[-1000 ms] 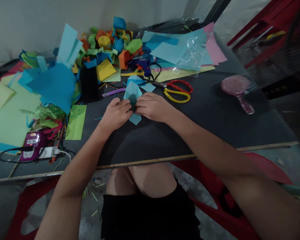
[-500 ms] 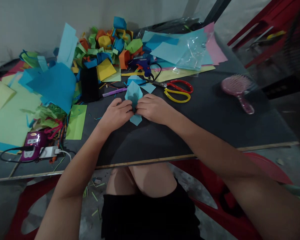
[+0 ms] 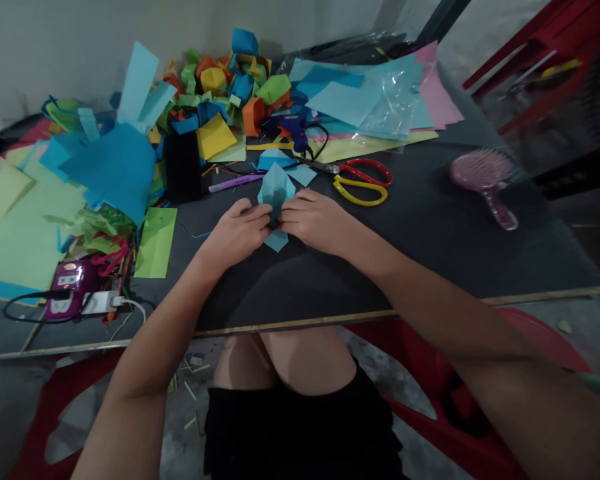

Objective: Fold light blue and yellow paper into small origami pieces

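A folded light-blue paper (image 3: pixel 276 185) stands over the dark tabletop between my hands, with a pointed top and a small flap showing below my fingers. My left hand (image 3: pixel 246 230) pinches its left side near the bottom. From the other side my right hand (image 3: pixel 313 220) grips the lower right edge, fingers curled together. The fingertips hide the fold between them. Just behind the paper lie a purple pen (image 3: pixel 236 183) and small blue paper pieces (image 3: pixel 303 175). Scissors (image 3: pixel 363 181) with one red and one yellow handle rest to the right of it.
A heap of folded coloured paper pieces (image 3: pixel 213 80) fills the back of the table. Blue sheets (image 3: pixel 343 103) under clear plastic lie at back right. A pink hairbrush (image 3: pixel 483 170) is on the right, a purple charger-like device (image 3: pixel 70 277) with cables at left, a green paper (image 3: pixel 156 243) nearby.
The whole view has shifted slightly, so things sit a little further right. Both hands keep their hold on the folded paper, with fingers slightly moved.
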The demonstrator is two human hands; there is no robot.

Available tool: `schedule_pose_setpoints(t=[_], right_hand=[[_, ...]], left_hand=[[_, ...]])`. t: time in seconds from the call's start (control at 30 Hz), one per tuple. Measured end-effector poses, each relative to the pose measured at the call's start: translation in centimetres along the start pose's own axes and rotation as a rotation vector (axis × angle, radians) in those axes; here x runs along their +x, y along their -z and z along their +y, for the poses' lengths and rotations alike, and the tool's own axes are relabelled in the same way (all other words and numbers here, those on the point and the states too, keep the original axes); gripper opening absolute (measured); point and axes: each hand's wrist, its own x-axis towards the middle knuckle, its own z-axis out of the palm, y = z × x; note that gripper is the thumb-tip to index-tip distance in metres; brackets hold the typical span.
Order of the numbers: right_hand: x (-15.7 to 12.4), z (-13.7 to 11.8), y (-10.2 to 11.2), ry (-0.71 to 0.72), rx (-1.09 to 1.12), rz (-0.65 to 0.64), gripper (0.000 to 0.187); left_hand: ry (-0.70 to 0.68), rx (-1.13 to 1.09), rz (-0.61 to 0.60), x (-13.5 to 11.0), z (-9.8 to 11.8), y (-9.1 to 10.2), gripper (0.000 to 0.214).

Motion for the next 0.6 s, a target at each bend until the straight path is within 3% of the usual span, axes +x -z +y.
schedule_pose_setpoints(t=[0.3, 0.6], right_hand=[[-0.21, -0.24, 0.62, -0.04, 0.08, -0.064, 0.027], [0.04, -0.27, 0.26, -0.043, -0.065, -0.027, 0.03]], left_hand=[[0.024, -0.051, -0.004, -0.08, 0.03, -0.18, 0.031], [0.034, -0.115, 0.005, -0.17, -0.27, -0.42, 0.026]])
